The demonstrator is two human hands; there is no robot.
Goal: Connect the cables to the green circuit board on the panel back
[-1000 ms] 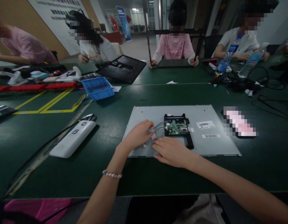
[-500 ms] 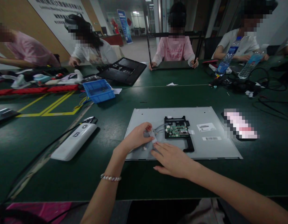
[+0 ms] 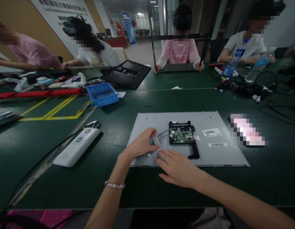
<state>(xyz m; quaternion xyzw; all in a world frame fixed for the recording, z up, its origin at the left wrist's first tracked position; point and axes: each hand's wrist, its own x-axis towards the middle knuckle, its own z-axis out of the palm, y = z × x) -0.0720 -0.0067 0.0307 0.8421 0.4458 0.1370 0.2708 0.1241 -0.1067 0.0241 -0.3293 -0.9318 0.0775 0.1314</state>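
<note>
A grey metal panel (image 3: 224,156) lies flat before me, like the back of a screen. On it sits a black plastic frame (image 3: 194,149) with a green circuit board (image 3: 182,136). Grey cables (image 3: 164,133) run left from the board towards a whitish, tape-like strip (image 3: 156,141). My left hand (image 3: 141,143) pinches this strip between thumb and fingers, over the left part of the panel. My right hand (image 3: 177,167) lies with fingers stretched out, its fingertips at the strip's lower end. Both hands partly cover the cables' left ends.
Left of the panel lies a white power bank (image 3: 77,144) with a black cable. A phone (image 3: 248,130) rests to the right. Further back are a blue bin (image 3: 102,94), a black plastic cover (image 3: 128,73) and water bottles (image 3: 235,58). Several people sit across the table.
The whole view has shifted slightly, so things sit a little lower. My hands stay at the strip with little movement. Across the table, one person's hand at the left has moved further left.
</note>
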